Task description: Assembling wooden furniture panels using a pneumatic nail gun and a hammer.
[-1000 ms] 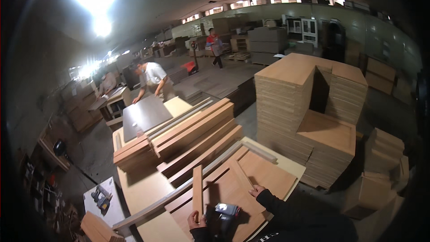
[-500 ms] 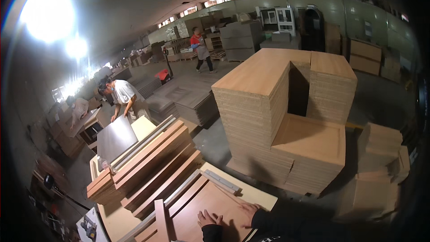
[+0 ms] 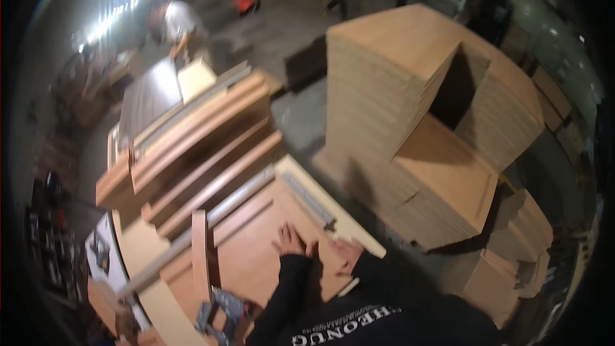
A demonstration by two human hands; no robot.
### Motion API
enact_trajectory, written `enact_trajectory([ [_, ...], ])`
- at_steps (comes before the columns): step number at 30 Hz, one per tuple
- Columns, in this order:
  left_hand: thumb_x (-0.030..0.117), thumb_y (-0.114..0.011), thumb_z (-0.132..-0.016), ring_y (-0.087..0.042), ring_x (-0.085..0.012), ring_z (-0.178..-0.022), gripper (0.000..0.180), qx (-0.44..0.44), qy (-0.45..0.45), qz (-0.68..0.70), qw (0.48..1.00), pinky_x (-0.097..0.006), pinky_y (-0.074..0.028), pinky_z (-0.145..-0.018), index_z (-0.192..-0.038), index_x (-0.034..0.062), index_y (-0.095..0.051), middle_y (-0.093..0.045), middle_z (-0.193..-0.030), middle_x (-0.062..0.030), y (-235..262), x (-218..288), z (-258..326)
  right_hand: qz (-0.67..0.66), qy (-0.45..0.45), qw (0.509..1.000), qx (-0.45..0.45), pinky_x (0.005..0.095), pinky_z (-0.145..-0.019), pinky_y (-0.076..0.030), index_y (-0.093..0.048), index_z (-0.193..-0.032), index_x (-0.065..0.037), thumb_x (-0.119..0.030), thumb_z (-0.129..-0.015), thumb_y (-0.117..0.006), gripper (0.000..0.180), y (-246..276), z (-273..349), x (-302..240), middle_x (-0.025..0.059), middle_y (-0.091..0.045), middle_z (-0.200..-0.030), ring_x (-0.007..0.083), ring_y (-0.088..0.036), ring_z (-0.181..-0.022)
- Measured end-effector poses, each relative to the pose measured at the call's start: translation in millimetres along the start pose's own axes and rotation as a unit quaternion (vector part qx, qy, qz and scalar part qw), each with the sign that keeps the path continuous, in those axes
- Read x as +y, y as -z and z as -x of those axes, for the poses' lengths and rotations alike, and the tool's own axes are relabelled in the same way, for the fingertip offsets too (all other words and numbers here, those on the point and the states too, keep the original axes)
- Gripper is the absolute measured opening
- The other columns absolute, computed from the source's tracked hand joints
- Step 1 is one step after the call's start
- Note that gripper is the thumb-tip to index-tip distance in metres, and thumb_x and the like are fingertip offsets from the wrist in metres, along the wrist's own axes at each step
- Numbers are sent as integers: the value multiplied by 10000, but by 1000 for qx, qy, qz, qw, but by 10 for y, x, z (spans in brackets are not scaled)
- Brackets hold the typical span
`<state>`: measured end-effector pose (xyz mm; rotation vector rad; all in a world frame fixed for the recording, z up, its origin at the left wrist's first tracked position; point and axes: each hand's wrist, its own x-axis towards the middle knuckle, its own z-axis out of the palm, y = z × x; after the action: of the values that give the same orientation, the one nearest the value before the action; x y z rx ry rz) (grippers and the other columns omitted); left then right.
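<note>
My left hand (image 3: 293,241) lies on a flat wood-coloured panel (image 3: 253,237), palm down with its fingers spread. By the panel's right edge my right hand (image 3: 348,256) rests with its fingers stretched out, holding nothing. A metal strip (image 3: 307,200) runs along the panel's far right side, and a grey bar (image 3: 240,195) along its far left side. Across the panel's left part lies a narrow wooden strip (image 3: 200,250). A nail gun (image 3: 224,314) sits at the near left end, partly cut off by my dark sleeve.
Stacked wooden strips (image 3: 205,134) stand on the bench beyond the panel. A tall pile of boards (image 3: 365,90) rises at the right, with cardboard-coloured pieces (image 3: 506,256) lower down beside it. A co-worker (image 3: 182,22) bends over a grey board (image 3: 150,99) at the far left.
The view has tilted down and turned, bringing the nail gun and more of my sleeves into the picture. Both hands still rest on the panel.
</note>
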<state>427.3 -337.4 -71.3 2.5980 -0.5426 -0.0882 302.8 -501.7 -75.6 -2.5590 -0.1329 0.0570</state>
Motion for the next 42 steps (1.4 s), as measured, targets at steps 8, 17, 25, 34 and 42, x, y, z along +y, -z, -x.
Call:
enact_trajectory([
  [8,550,-525,-702,-41,-305,-1302,875,-100,70,-49,991,-566,-4,-986,-1321,29,-192,-121,-1402,-128,199,201,-107,-19,39,996,-83,463,-985,-228,-284,-1295,-80,-455,-596,-694,893,354,-186,117,107,-339,-1313,235,-315,-1219],
  [17,522,-498,-723,-41,-326,-1297,865,-88,69,-51,992,-576,0,-978,-1317,-7,-159,-123,-1393,-163,207,231,-78,-12,82,992,-93,450,-992,-235,-345,-1260,-75,-513,-630,-637,821,496,-266,127,109,-379,-1291,233,-344,-1205],
  [25,490,-485,-746,-64,-348,-1289,822,-89,74,-56,992,-593,-10,-966,-1301,-35,-182,-143,-1380,-187,187,271,-121,35,131,977,-163,454,-1013,-180,-333,-1271,-78,-506,-684,-586,769,585,-343,264,95,-333,-1324,219,-285,-1242],
  [34,496,-506,-721,-45,-321,-1298,851,-128,98,-45,986,-536,31,-991,-1301,-37,-184,-142,-1387,-171,230,284,-163,25,177,955,-235,471,-1020,-144,-322,-1284,-108,-498,-706,-570,741,640,-551,418,74,-281,-1356,232,-237,-1262],
  [42,485,-497,-726,-58,-322,-1296,846,-115,85,-51,988,-493,32,-1004,-1303,-46,-181,-156,-1378,-191,228,301,-199,27,187,962,-197,457,-1013,-174,-329,-1279,-128,-508,-664,-613,776,636,-549,458,55,-292,-1352,196,-253,-1257],
])
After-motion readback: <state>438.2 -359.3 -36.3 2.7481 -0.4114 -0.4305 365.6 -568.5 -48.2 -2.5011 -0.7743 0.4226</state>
